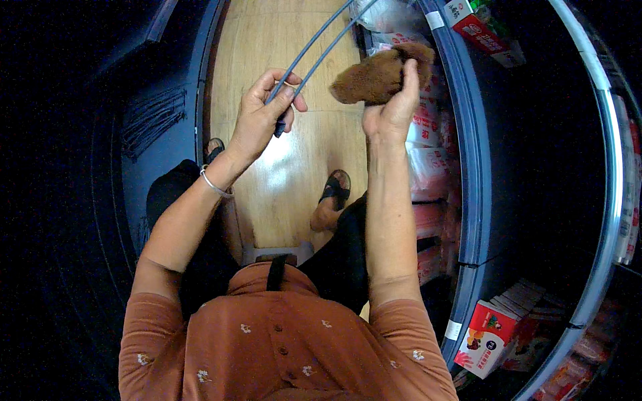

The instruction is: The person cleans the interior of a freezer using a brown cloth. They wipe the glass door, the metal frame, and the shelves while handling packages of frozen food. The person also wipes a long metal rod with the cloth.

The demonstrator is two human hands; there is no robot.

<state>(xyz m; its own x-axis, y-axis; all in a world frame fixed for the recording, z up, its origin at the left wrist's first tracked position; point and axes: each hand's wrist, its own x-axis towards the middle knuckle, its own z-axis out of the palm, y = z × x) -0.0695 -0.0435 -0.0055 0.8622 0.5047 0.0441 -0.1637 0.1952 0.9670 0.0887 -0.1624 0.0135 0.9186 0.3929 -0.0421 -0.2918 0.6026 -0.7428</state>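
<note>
My left hand (263, 108) pinches two thin blue-grey cords or rods (321, 47) between thumb and fingers. They run up and right, beyond the top edge of the view. A short dark end (280, 129) sticks out below the fingers. On the right, my right hand (393, 110) is closed around a brown fuzzy cloth or plush piece (368, 77). It covers most of those fingers, and the thumb lies along its right side. The two hands are apart, both above the floor.
On the right, shelves with blue-grey edges (476, 165) hold plastic-wrapped packs (426, 165) and printed boxes (486, 338). Dark shelving with black strands (155, 118) stands on the left. Wood-look floor (281, 200) runs between. I sit with sandalled feet (337, 190) below.
</note>
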